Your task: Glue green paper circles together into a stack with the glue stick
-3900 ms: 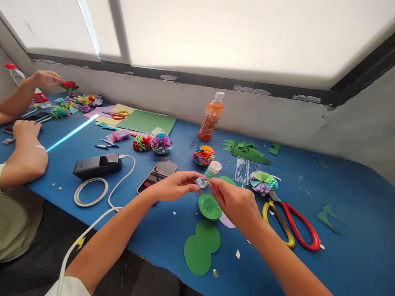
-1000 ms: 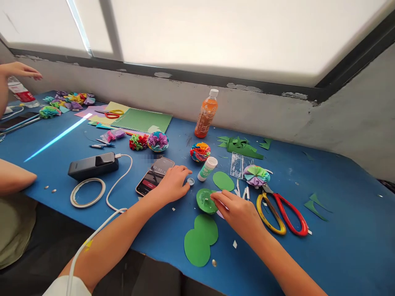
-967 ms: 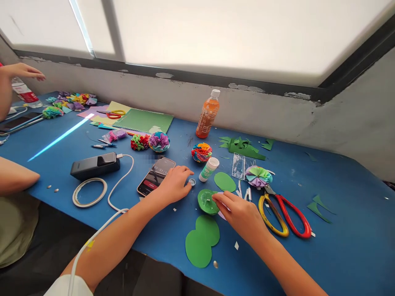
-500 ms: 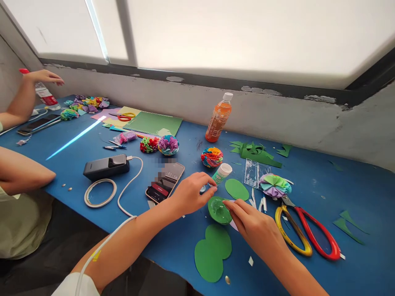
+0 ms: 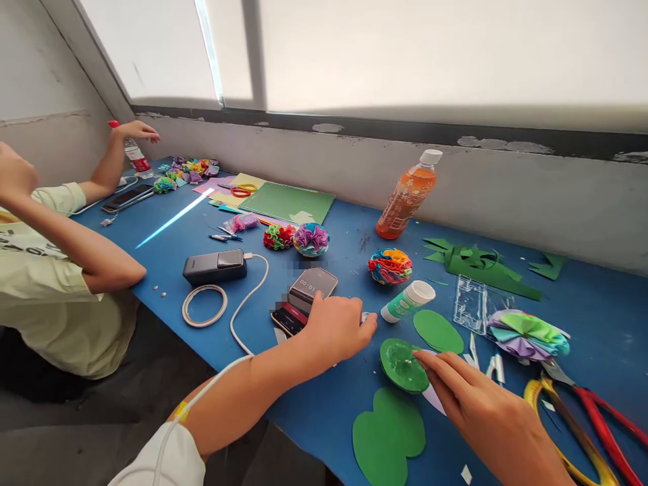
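Note:
My right hand (image 5: 489, 398) pinches the right edge of a green paper circle (image 5: 397, 364), whose top carries a wet, whitish smear. The circle looks slightly raised off the table, but what lies beneath is hidden. My left hand (image 5: 340, 329) hovers palm down by the near end of a phone (image 5: 316, 280), fingers apart and partly hidden. A small pale cap (image 5: 365, 316) shows just behind its fingers. The uncapped glue stick (image 5: 409, 301) stands tilted in view beyond the circle. Near it are a green paper oval (image 5: 438, 331) and overlapping green paper rounds (image 5: 387, 435).
Large red-and-yellow-handled scissors (image 5: 572, 412) and a ruffled paper flower (image 5: 528, 334) lie right. An orange drink bottle (image 5: 406, 196) stands near the wall. A black power bank (image 5: 215, 266) has a white cable running across my left forearm. A co-worker's elbow (image 5: 119, 270) rests at the left edge.
The view has swung left, so the table things shift right. My left hand has drawn back left, away from the glue stick. My right hand still pinches the circle's edge.

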Demonstrator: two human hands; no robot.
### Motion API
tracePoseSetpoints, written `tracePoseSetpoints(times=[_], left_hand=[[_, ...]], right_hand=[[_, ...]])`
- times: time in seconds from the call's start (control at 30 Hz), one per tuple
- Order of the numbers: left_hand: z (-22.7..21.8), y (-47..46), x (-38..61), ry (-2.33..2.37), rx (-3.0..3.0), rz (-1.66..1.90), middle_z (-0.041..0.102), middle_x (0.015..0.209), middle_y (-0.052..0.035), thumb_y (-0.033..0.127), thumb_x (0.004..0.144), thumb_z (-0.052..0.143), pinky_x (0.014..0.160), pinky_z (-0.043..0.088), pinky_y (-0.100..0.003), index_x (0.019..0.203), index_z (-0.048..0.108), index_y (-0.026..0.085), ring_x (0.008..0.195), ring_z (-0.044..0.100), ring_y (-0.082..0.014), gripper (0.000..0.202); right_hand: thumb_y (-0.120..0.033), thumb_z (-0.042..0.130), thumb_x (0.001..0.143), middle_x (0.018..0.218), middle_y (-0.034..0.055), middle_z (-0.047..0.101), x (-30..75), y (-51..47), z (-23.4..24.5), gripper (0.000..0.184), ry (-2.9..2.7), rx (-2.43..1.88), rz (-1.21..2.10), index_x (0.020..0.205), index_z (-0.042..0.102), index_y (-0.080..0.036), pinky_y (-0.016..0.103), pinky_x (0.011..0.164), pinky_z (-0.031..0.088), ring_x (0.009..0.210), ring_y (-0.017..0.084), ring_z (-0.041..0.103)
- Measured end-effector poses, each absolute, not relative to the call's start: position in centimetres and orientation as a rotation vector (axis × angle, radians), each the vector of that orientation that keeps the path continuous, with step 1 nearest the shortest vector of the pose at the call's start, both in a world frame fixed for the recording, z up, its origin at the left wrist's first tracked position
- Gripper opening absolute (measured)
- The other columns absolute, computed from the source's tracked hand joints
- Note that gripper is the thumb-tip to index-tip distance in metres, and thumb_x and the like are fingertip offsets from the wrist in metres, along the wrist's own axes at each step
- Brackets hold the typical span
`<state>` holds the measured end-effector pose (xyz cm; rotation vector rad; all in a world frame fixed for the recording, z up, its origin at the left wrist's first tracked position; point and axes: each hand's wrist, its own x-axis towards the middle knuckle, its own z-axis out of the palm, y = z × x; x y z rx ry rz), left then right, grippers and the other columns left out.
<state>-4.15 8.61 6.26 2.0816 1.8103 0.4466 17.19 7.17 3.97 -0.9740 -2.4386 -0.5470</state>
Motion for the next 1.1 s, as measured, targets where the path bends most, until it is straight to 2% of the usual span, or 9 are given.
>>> tracePoseSetpoints(times=[0.2,0.4,0.6,1.1], left_hand=[[6.3,8.9,-4.5,1.856,2.086,0.378,0.069,0.078,-0.0112,0.042,0.087,0.032,0.084,0.041,-0.051,0.078,0.059,0.014,0.078,0.064,-0.0268,0.04],[6.3,8.7,-4.5,1.86,2.108,0.408,0.068,0.079,-0.0076,0.041,0.087,0.034,0.091,0.036,-0.054,0.077,0.058,0.016,0.079,0.064,-0.0238,0.036],[5.9,8.7,-4.4,1.834,2.13,0.419,0.069,0.079,-0.008,0.04,0.087,0.035,0.091,0.036,-0.056,0.076,0.057,0.016,0.08,0.064,-0.0243,0.035],[5.6,8.5,-4.2,1.83,2.192,0.434,0.069,0.083,-0.0088,0.04,0.088,0.035,0.09,0.036,-0.055,0.079,0.058,0.015,0.082,0.064,-0.0249,0.035]], right_hand=[[-0.025,0.031,0.095,0.08,0.0019,0.068,17.2,6.7,4.2,0.032,-2.462,-1.027,-0.514,0.099,0.062,-0.021,0.025,0.05,0.037,0.063,0.012,0.063],[-0.025,0.029,0.096,0.081,0.0019,0.068,17.1,6.5,4.4,0.032,-2.488,-1.027,-0.531,0.1,0.06,-0.019,0.025,0.049,0.037,0.06,0.012,0.061],[-0.022,0.03,0.096,0.081,0.0023,0.068,17.0,6.7,4.5,0.031,-2.494,-0.995,-0.564,0.098,0.06,-0.018,0.024,0.048,0.035,0.064,0.012,0.062],[-0.023,0.029,0.095,0.077,0.0008,0.067,17.4,7.2,4.1,0.031,-2.476,-0.909,-0.583,0.096,0.06,-0.018,0.023,0.045,0.034,0.054,0.01,0.058]])
